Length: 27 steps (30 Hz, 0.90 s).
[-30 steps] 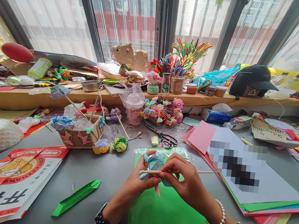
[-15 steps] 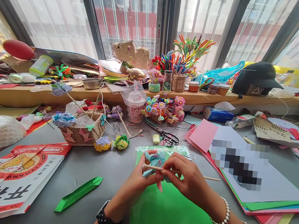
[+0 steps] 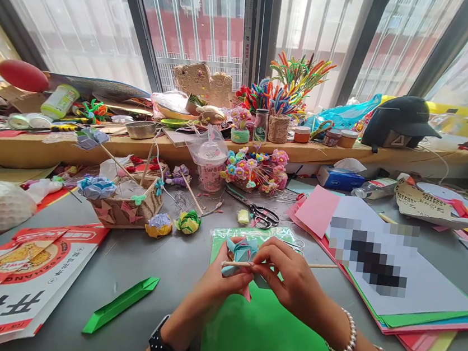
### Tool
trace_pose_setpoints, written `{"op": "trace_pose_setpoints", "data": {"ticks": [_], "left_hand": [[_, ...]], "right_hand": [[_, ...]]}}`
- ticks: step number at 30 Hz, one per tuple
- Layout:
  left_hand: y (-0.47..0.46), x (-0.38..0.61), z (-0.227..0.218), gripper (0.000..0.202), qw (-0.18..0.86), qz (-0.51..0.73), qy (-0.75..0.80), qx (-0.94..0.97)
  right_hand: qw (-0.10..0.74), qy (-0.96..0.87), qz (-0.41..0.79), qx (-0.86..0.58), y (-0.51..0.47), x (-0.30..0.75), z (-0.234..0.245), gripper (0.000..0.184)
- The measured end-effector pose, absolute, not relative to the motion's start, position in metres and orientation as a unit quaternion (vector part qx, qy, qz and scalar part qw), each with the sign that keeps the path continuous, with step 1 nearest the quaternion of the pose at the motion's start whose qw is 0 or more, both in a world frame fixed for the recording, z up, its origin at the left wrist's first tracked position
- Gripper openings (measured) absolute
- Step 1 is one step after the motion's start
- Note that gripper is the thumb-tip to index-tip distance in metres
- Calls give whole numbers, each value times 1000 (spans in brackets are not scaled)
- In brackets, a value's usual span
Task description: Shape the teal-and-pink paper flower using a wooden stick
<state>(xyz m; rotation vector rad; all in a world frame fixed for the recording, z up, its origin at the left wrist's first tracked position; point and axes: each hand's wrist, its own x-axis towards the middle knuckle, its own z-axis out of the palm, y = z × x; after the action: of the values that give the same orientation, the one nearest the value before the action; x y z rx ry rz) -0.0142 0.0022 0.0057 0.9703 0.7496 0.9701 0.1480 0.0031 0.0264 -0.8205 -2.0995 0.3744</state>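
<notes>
My left hand (image 3: 222, 275) is closed around a light blue folded paper flower (image 3: 244, 250) with some pink paper showing below it. A thin wooden stick (image 3: 323, 265) runs across the flower, its left end over my left fingers. My right hand (image 3: 286, 274) pinches the stick near the flower, and the stick's far end sticks out to the right behind this hand. Both hands are over a green paper pack (image 3: 267, 331) in a clear sleeve. On the table to the left lies a folded green paper strip (image 3: 120, 306).
Paper flowers (image 3: 188, 222) and a cardboard basket (image 3: 122, 210) stand at the left. Behind my hands are black scissors (image 3: 261, 212) and a lidded cup (image 3: 211, 170). A stack of coloured paper (image 3: 429, 276) lies at right, a printed bag (image 3: 23, 281) at left.
The stick's right end has tilted upward a little. Both hands keep their grip in nearly the same place, and the whole view has shifted slightly.
</notes>
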Motion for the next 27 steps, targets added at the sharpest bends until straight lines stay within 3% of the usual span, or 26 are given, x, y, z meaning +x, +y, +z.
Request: {"op": "trace_pose_setpoints", "data": {"ticks": [13, 18, 23, 27], "left_hand": [[5, -16, -3, 54, 687, 460, 317, 464], [2, -12, 5, 68, 673, 501, 391, 378], [0, -11, 13, 37, 715, 441, 403, 363], [3, -13, 8, 32, 792, 379, 364, 312]], "right_hand": [[437, -818, 172, -331, 1, 144, 24, 10], [452, -800, 190, -346, 2, 144, 24, 10], [473, -783, 168, -368, 3, 144, 21, 10], [484, -773, 173, -371, 3, 144, 20, 9]]}}
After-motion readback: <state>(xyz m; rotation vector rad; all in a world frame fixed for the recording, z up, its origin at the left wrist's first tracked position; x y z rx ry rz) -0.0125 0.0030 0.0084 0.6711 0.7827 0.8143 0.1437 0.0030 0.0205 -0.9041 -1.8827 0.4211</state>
